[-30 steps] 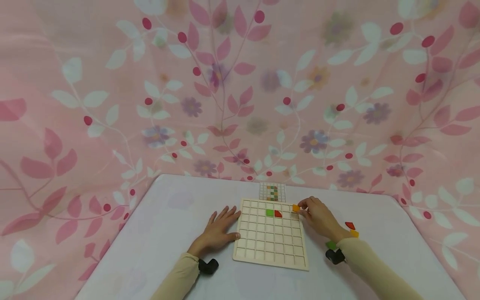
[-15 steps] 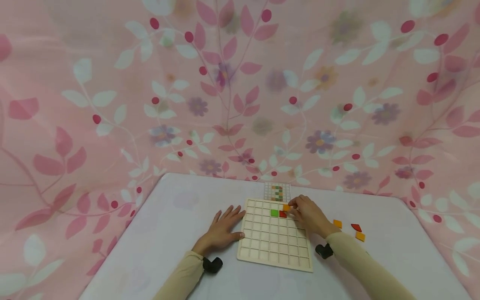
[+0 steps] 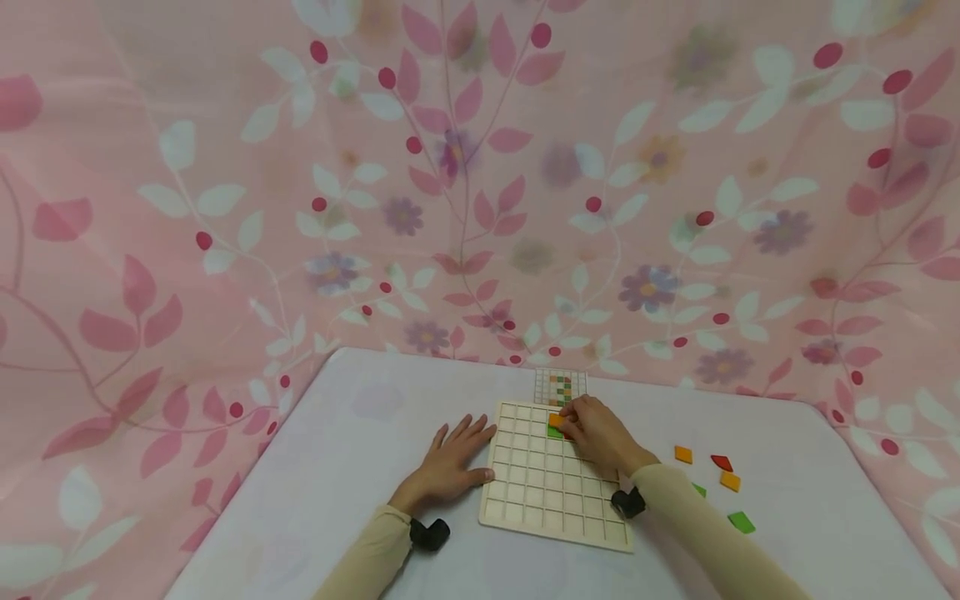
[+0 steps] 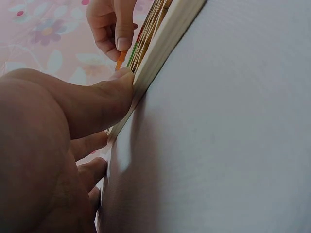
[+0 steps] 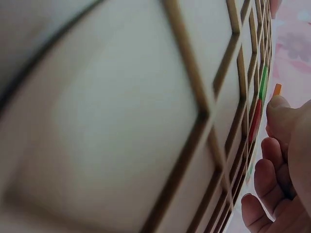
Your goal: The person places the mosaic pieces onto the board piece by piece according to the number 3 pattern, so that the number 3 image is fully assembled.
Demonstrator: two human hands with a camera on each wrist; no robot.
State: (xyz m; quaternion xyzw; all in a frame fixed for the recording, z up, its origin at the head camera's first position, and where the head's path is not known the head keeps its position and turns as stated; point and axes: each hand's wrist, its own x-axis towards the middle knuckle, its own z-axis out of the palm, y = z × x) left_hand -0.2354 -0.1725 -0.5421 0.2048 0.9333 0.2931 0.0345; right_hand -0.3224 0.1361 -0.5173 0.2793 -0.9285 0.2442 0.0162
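Observation:
A pale wooden grid board (image 3: 525, 475) lies on the white table. My left hand (image 3: 447, 468) rests at its left edge, fingers spread, the thumb touching the rim in the left wrist view. Between thumb and fingers my right hand (image 3: 600, 433) pinches an orange square tile (image 3: 557, 421) over the far part of the board. That tile partly covers a green square tile (image 3: 554, 433) set in a grid cell. Beside the green one, a red tile with a curved edge (image 5: 255, 121) sits in the grid, mostly hidden by the right hand in the head view.
A small printed pattern card (image 3: 561, 386) with coloured squares lies beyond the board's far edge. Right of the board are loose tiles: orange ones (image 3: 683, 455), a red one (image 3: 722, 462) and green ones (image 3: 742, 522). A floral pink curtain (image 3: 480, 208) hangs behind the table.
My right hand has carried the orange tile leftward from the board's far right corner to above the green tile. More loose tiles on the right have come into view. My left hand stays put.

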